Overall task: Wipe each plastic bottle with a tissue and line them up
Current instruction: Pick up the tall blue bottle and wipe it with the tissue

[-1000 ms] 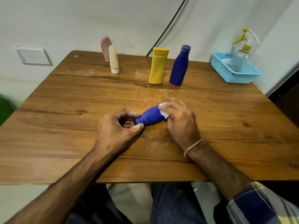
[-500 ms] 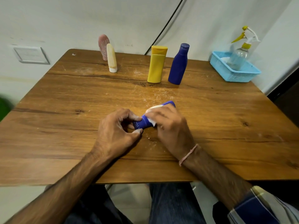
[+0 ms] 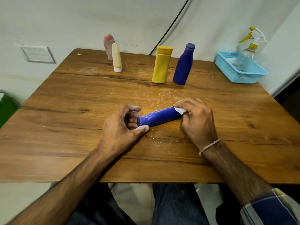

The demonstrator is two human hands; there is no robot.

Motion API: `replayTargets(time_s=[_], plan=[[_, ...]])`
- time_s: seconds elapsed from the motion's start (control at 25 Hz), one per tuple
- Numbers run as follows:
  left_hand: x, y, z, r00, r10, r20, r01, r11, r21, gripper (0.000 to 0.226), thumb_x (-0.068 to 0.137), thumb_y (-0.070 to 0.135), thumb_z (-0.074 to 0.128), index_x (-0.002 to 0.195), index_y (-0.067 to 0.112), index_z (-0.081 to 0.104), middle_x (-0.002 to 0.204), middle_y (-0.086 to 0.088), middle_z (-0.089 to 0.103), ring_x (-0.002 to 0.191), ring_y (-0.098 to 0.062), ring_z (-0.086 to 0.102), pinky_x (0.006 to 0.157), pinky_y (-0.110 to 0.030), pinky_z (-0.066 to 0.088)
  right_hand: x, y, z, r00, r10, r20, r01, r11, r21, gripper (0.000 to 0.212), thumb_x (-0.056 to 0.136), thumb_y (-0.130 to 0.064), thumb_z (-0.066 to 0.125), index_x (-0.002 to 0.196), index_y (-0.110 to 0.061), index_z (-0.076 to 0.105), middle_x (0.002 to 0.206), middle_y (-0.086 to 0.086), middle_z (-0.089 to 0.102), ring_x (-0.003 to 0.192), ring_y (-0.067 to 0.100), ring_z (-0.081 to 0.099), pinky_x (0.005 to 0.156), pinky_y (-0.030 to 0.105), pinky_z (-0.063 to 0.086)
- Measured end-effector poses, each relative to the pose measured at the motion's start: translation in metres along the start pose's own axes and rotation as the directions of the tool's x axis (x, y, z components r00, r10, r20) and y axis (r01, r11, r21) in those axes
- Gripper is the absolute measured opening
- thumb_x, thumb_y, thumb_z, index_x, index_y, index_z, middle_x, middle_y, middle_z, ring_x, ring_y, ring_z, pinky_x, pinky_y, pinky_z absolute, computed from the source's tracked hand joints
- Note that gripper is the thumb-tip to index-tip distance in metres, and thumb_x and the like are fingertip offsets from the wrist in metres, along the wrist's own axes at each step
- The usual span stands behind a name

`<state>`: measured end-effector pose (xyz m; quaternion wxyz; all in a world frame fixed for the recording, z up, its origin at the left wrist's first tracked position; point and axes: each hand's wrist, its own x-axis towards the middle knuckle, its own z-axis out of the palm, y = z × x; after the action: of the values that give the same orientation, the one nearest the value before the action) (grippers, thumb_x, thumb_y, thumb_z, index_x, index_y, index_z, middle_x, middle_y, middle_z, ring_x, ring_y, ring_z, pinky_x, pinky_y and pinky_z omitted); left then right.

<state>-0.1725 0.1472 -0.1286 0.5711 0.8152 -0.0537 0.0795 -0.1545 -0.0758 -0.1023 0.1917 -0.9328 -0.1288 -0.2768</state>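
Note:
A blue plastic bottle [image 3: 159, 117] lies on its side on the wooden table [image 3: 65, 127], cap end pointing left. My left hand [image 3: 121, 127] pinches the cap end between thumb and fingers. My right hand [image 3: 197, 120] presses a small white tissue [image 3: 179, 110] against the bottle's base end. At the back stand a yellow bottle [image 3: 161, 64] and a second blue bottle [image 3: 183, 64] side by side. Further left stand a cream bottle [image 3: 116, 58] and, behind it, a pink bottle [image 3: 108, 44].
A light blue basket [image 3: 240, 74] at the back right corner holds a clear spray bottle [image 3: 246, 54] with a yellow nozzle. White dust marks the table's middle. A black cable [image 3: 170, 26] runs down the wall behind the table.
My right hand with the tissue slid from the bottle's neck back to its base end, uncovering most of the blue body. My left hand stayed on the cap.

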Motion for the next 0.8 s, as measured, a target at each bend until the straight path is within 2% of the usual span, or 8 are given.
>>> replayTargets(time_s=[0.08,0.16,0.28,0.36,0.44,0.52,0.68,0.8], plan=[[0.000,-0.001,0.000,0.999,-0.044,-0.015,0.044,0.999,0.005,0.049,0.066,0.022,0.093,0.110,0.023,0.072,0.088,0.006,0.074,0.079,-0.004,0.071,0.074,-0.019,0.060,0.000,0.002,-0.001,1.000,0.000,0.000,0.000,1.000,-0.010,0.038,0.078,0.016,0.056,0.106,-0.005,0.073,0.106,0.009,0.071,0.105,0.022,0.059,0.094,0.039,0.051],[0.001,-0.002,0.001,0.997,-0.072,-0.020,0.072,0.997,-0.015,0.050,0.064,0.023,0.095,0.108,0.025,0.070,0.086,0.004,0.075,0.077,-0.006,0.072,0.073,-0.024,0.062,-0.003,-0.001,-0.001,1.000,-0.017,-0.023,0.016,0.998,-0.053,0.037,0.080,0.014,0.057,0.108,-0.004,0.072,0.105,0.010,0.072,0.103,0.024,0.060,0.089,0.042,0.053],[0.002,-0.001,0.006,0.996,-0.090,-0.019,0.087,0.990,-0.113,0.075,0.059,0.013,0.096,0.121,0.028,0.055,0.083,-0.003,0.074,0.075,-0.017,0.073,0.072,-0.034,0.062,-0.016,-0.031,0.012,0.979,-0.185,-0.085,0.184,0.983,-0.021,0.030,0.083,0.007,0.053,0.102,-0.004,0.073,0.100,0.010,0.072,0.097,0.026,0.061,0.080,0.040,0.055],[0.002,-0.003,0.007,0.999,-0.044,-0.025,0.040,0.991,-0.125,0.081,0.061,0.012,0.090,0.127,0.031,0.046,0.083,-0.002,0.072,0.073,-0.016,0.072,0.067,-0.032,0.060,-0.031,-0.065,0.029,0.951,-0.306,-0.047,0.309,0.948,0.081,0.027,0.086,0.004,0.053,0.102,-0.004,0.073,0.101,0.009,0.072,0.095,0.026,0.062,0.079,0.038,0.055],[0.001,-0.003,0.005,1.000,-0.008,-0.028,0.005,0.994,-0.105,0.081,0.063,0.011,0.086,0.128,0.034,0.044,0.083,0.001,0.071,0.071,-0.012,0.070,0.063,-0.026,0.057,-0.035,-0.075,0.033,0.936,-0.351,0.001,0.348,0.929,0.122,0.026,0.087,0.005,0.057,0.105,-0.004,0.073,0.104,0.009,0.072,0.096,0.025,0.062,0.081,0.037,0.055],[0.001,-0.004,0.004,0.999,-0.009,-0.034,0.006,0.996,-0.087,0.088,0.059,0.006,0.091,0.127,0.033,0.044,0.083,0.002,0.071,0.071,-0.010,0.071,0.064,-0.023,0.058,-0.026,-0.051,0.021,0.952,-0.305,0.023,0.303,0.951,0.069,0.029,0.082,0.009,0.063,0.106,-0.004,0.073,0.103,0.010,0.073,0.097,0.024,0.064,0.080,0.037,0.057],[0.001,-0.003,0.006,0.998,0.034,-0.054,-0.034,0.999,-0.008,0.086,0.059,0.003,0.092,0.126,0.031,0.046,0.087,0.007,0.068,0.081,-0.001,0.069,0.066,-0.015,0.057,-0.015,-0.006,-0.004,0.996,-0.080,-0.043,0.078,0.996,-0.046,0.032,0.077,0.014,0.063,0.102,-0.004,0.074,0.098,0.010,0.075,0.095,0.024,0.065,0.080,0.040,0.058],[0.000,-0.004,0.007,0.999,0.031,-0.041,-0.033,0.998,-0.060,0.079,0.060,0.000,0.091,0.120,0.030,0.049,0.094,0.005,0.069,0.088,-0.005,0.070,0.073,-0.026,0.061,-0.019,-0.009,0.002,0.995,-0.078,-0.066,0.076,0.996,-0.041,0.035,0.075,0.017,0.061,0.100,-0.005,0.074,0.097,0.008,0.074,0.094,0.022,0.065,0.082,0.033,0.055]])
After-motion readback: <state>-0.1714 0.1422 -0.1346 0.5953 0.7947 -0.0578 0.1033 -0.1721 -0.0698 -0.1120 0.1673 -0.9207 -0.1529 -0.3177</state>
